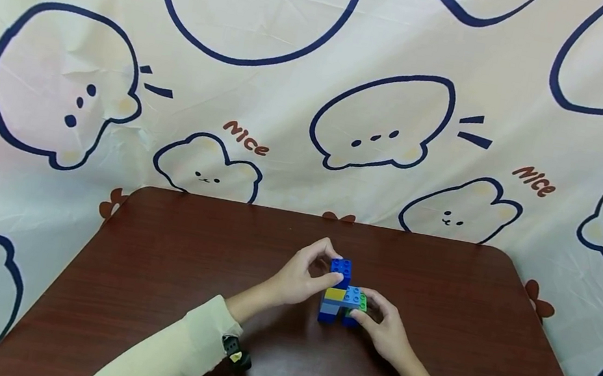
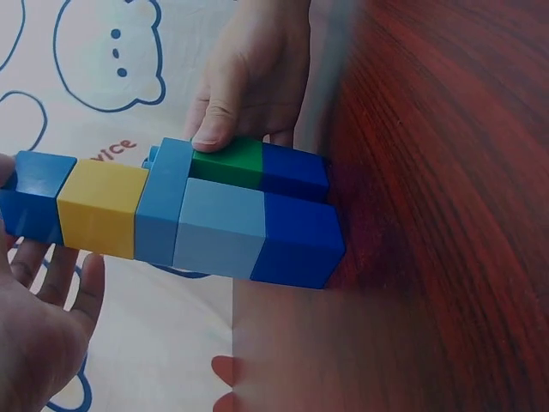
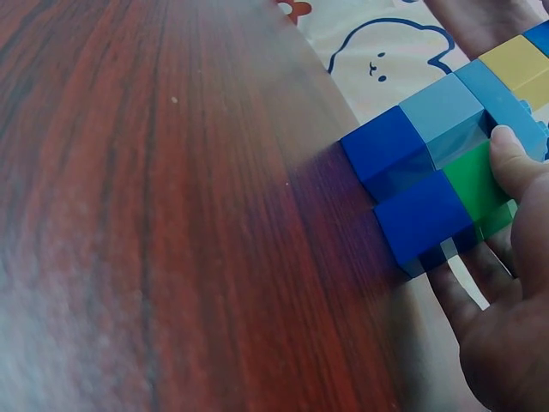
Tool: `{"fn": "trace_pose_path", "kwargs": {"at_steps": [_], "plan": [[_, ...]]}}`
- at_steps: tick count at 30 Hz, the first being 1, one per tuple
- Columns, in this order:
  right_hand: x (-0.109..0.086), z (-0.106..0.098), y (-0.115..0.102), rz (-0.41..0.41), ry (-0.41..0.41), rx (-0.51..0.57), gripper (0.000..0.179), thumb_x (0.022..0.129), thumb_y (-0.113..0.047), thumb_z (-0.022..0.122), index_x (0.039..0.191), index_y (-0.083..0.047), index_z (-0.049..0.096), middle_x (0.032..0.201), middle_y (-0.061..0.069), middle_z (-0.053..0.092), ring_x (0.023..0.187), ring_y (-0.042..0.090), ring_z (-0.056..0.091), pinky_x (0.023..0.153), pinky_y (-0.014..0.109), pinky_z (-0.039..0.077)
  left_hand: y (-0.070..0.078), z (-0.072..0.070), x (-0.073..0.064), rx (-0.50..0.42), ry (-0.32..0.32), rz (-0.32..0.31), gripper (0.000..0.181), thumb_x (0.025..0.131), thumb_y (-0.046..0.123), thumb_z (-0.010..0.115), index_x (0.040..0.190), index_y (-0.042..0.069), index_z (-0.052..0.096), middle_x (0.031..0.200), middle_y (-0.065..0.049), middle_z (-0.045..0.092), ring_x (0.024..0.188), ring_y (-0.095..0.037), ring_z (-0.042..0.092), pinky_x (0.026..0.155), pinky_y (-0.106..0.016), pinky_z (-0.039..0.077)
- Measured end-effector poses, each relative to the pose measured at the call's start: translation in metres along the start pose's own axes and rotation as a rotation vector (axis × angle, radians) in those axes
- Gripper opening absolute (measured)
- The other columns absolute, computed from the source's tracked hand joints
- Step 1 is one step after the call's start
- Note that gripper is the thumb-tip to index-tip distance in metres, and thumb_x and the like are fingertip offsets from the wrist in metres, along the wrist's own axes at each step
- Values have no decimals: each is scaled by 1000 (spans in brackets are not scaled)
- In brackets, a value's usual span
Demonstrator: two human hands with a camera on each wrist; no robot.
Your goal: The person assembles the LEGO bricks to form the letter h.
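A small building-block structure stands upright on the table. Its two legs have dark blue bricks (image 3: pixel 425 215) at the bottom, with a pale blue brick (image 2: pixel 220 225) above one and a green brick (image 3: pixel 479 182) above the other. A mid-blue brick (image 1: pixel 353 296) bridges both legs, and a yellow brick (image 2: pixel 101 209) sits on its left end. My left hand (image 1: pixel 299 278) pinches the dark blue brick (image 1: pixel 341 268) at the very top, which touches the yellow one. Around the green side, my right hand (image 1: pixel 389 328) grips the structure between thumb and fingers.
The brown wooden table (image 1: pixel 180 241) spreads around the structure on all sides. A pale cloth (image 1: pixel 290 107) printed with cartoon animals hangs behind its far edge and along both sides.
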State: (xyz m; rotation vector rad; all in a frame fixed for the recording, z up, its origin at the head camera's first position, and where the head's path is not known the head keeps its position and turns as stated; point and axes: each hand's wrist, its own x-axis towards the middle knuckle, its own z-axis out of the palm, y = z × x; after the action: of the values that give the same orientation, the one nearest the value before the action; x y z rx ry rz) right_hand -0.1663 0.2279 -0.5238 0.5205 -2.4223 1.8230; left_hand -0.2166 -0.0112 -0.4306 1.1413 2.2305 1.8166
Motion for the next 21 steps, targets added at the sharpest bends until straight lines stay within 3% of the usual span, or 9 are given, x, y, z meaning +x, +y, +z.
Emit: {"fn": "trace_pose_path", "kwargs": {"at_steps": [21], "plan": [[0,1,2,-7,15,-10,34,98,-7,67,131,0,61,115,16,70,99,11,67,83,25,56,-1,2,2,34,-3,34,17,96,8,68,107,8,54,105,-8,62,96,-31,60,85,-46,52]]}}
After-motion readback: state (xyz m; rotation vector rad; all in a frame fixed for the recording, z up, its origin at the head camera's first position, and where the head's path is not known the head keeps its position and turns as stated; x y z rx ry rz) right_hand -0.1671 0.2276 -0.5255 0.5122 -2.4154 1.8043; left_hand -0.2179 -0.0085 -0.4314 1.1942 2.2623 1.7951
